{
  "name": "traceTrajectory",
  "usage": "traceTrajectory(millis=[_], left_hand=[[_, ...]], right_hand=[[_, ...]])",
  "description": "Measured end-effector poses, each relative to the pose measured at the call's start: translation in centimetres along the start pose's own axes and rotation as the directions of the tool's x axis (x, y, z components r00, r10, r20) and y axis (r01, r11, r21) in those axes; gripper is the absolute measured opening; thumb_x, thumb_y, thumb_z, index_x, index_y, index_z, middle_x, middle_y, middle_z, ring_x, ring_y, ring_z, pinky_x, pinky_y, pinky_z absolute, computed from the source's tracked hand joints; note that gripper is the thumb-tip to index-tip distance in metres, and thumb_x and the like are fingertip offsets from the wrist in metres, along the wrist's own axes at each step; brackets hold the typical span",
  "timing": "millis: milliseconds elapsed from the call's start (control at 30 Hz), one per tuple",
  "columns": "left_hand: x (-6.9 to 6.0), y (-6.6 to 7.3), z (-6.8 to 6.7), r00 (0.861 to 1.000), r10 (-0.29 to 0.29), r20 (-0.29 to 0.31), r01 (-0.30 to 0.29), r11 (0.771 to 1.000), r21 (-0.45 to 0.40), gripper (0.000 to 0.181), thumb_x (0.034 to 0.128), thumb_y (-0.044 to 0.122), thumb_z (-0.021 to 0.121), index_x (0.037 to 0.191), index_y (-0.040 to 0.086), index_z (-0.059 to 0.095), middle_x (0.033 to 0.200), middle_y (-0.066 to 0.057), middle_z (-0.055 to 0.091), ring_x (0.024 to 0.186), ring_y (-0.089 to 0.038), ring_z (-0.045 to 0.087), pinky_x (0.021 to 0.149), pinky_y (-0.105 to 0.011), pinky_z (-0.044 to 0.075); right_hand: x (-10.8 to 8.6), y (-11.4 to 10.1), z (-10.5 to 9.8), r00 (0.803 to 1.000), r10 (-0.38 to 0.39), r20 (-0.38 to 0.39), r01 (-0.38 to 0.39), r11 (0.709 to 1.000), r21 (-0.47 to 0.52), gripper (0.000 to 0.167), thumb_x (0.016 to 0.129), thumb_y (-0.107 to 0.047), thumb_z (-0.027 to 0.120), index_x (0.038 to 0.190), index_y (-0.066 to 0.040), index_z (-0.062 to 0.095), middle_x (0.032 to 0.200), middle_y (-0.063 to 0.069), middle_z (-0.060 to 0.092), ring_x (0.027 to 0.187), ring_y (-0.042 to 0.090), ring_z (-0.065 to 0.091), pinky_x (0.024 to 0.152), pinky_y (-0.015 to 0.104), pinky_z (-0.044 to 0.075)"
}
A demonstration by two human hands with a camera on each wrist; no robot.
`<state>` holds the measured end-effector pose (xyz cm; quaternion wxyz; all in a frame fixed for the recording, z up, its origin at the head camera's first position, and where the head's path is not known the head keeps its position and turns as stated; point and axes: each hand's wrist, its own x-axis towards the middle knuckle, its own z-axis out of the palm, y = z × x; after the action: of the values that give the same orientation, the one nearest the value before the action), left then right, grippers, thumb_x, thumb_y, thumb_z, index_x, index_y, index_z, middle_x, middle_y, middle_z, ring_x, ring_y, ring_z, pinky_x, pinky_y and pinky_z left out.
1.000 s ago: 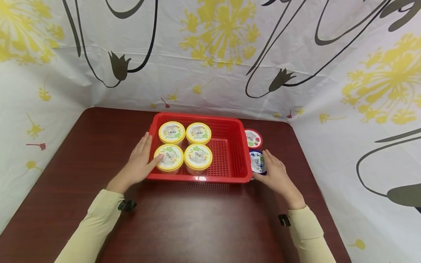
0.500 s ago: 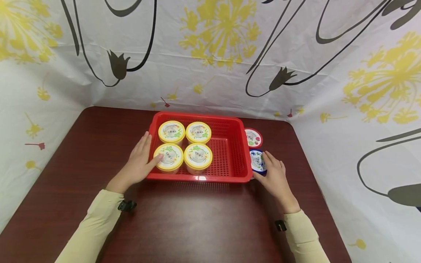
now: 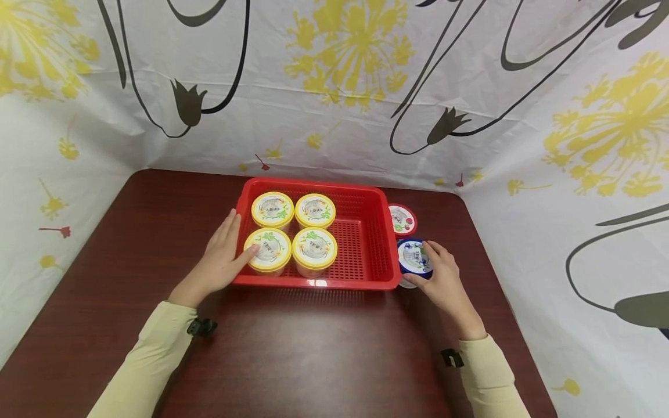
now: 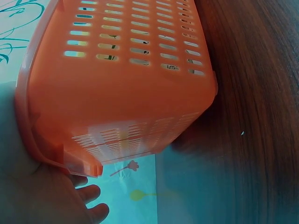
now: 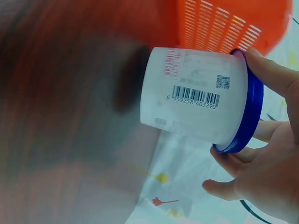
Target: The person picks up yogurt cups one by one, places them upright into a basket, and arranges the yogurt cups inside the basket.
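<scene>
A red plastic basket [image 3: 366, 286] with perforated walls holds several tubs with yellow-rimmed lids [image 3: 315, 248] in its left part. My left hand [image 3: 219, 255] rests on the basket's left rim, fingers extended along the outside and thumb over the edge by a yellow-lidded tub [image 3: 269, 249]. To the right of the basket, my right hand [image 3: 441, 281] grips a white tub with a blue lid [image 3: 414, 256] by its lid. In the right wrist view the barcode side of this tub [image 5: 191, 93] faces the camera, and a dark shadow lies near its base.
A tub with a red lid [image 3: 401, 220] stands behind the blue-lidded one, close against the basket's right side. The dark wooden table [image 3: 313, 348] extends in front. Patterned white cloth [image 3: 345, 139] hangs around the back and sides.
The blue-lidded tub has moved a little to the right, away from the basket wall, with my right hand. My left hand and the basket have stayed put.
</scene>
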<state>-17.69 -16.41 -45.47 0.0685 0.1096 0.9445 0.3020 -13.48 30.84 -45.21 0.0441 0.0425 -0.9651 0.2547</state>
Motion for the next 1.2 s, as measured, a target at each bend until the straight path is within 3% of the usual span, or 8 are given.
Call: traceTrajectory(millis=[200,500,800,1200], left_hand=[[0.0,0.0,0.0,1.0,-0.003,-0.002,0.003,1.0,-0.004,0.096,0.0975,0.055,0.049,0.159,0.009,-0.008,0.168,-0.015,-0.01,0.153,-0.042,0.003,0.119,-0.07,0.011],[0.1,-0.1,0.2,1.0,-0.009,-0.004,0.009,1.0,0.003,0.097,0.0967,0.057,0.049,0.159,0.01,-0.009,0.168,-0.015,-0.009,0.153,-0.043,0.005,0.118,-0.071,0.014],[0.1,-0.2,0.2,1.0,-0.001,-0.011,0.001,1.0,0.006,0.096,0.0972,0.056,0.049,0.159,0.01,-0.01,0.168,-0.015,-0.009,0.153,-0.043,0.004,0.119,-0.07,0.013],[0.0,0.0,0.1,1.0,0.0,-0.011,0.0,1.0,0.001,0.096,0.0972,0.056,0.049,0.159,0.009,-0.008,0.168,-0.015,-0.009,0.153,-0.043,0.005,0.118,-0.071,0.012]], right_hand=[[0.1,-0.3,-1.8,0.998,0.048,0.044,-0.05,0.998,0.032,0.087,0.082,-0.022,0.079,0.151,0.004,0.032,0.154,0.028,0.03,0.136,0.046,0.029,0.105,0.071,0.031],[0.7,-1.0,-4.4,0.996,0.074,0.056,-0.073,0.997,-0.012,0.089,0.082,-0.029,0.079,0.152,0.002,0.033,0.152,0.03,0.031,0.134,0.046,0.031,0.102,0.072,0.036],[1.8,-2.5,-7.8,1.0,0.008,0.015,-0.008,1.0,-0.021,0.086,0.08,-0.029,0.08,0.148,0.003,0.038,0.149,0.032,0.037,0.135,0.05,0.034,0.107,0.071,0.032],[4.6,-6.4,-10.5,0.996,-0.037,0.08,0.038,0.999,-0.016,0.082,0.083,-0.034,0.077,0.149,-0.003,0.04,0.149,0.026,0.041,0.133,0.044,0.041,0.107,0.066,0.036]])
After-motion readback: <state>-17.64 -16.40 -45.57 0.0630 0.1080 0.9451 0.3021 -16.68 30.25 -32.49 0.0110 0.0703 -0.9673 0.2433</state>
